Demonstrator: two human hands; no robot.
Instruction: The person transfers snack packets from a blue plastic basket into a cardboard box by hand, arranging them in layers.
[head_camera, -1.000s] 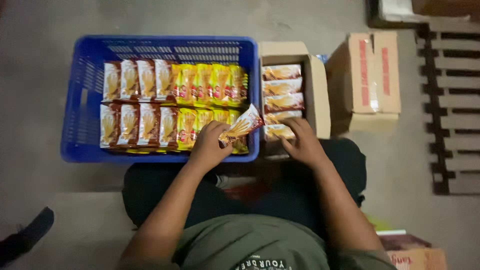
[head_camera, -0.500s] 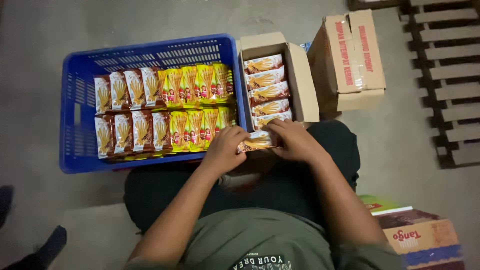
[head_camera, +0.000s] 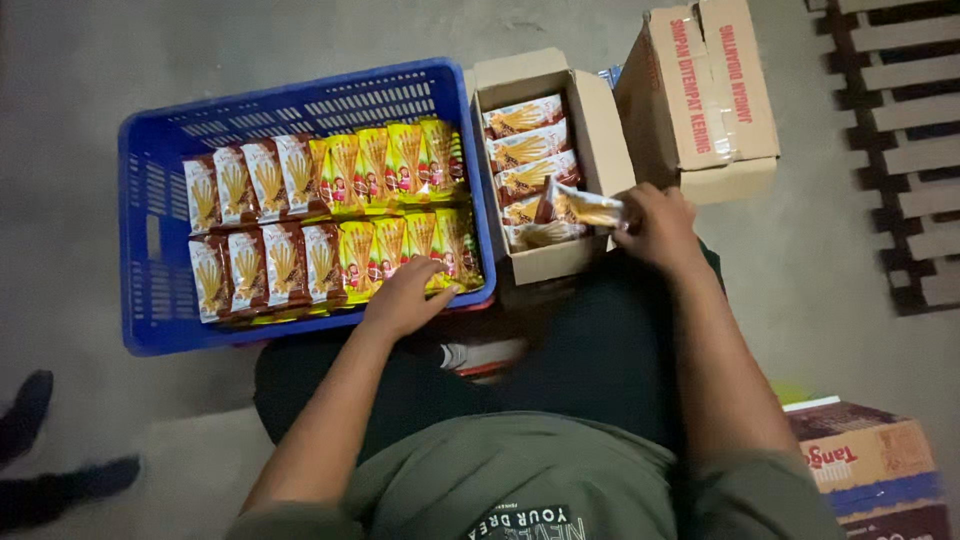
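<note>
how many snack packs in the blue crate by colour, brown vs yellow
Upright packs showing in the blue crate, both rows:
brown packs: 7
yellow packs: 8
total: 15
The left hand rests on the front row and may hide an edge; the right hand holds another pack over the open carton.

Grey concrete floor carries it all. Blue crate sits at upper left, and just right of it, touching, is an open carton. A closed box stands at top right, tilted, close beside that carton. A slatted pallet lies along the right edge. One more box sits at lower right. Dark shoes are planted at lower left.
</note>
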